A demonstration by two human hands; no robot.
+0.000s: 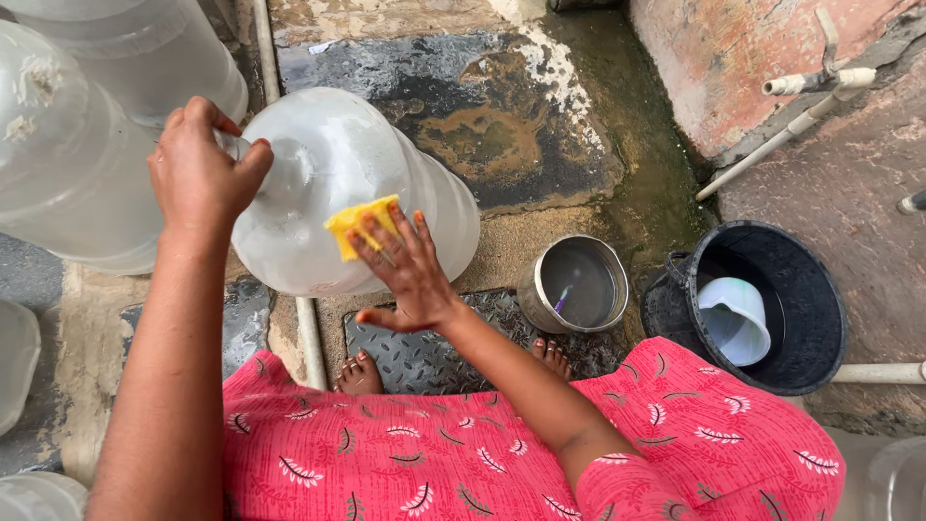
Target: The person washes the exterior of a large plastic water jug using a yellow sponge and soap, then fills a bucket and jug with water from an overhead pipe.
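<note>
At the middle left: a large clear water jug (338, 183) was held tilted on its side above the wet ground, its neck pointing left.
Left hand: the left hand (201, 174) was clenched around the jug's neck, fingers wrapped tight over it.
Right hand: the right hand (410, 270) was laid flat with fingers spread, pressing a yellow sponge (359, 224) against the near side of the jug.
Far left: more clear jugs (68, 154) were stacked close behind the held one, touching or nearly touching it.
Near ground: a ribbed metal plate (424, 352) was seen under the bare feet (359, 374), with a white pipe (309, 333) running beside it.
Right of the jug: a steel pot (576, 283) holding water was set just beside the right forearm.
Far right: a black bucket (772, 309) was placed next to the pot, a pale plastic mug (738, 318) lying inside it.
Far right wall: white pipes (791, 121) were fixed along the stained wall.
Nearest: a pink patterned garment (540, 453) covered the lap.
</note>
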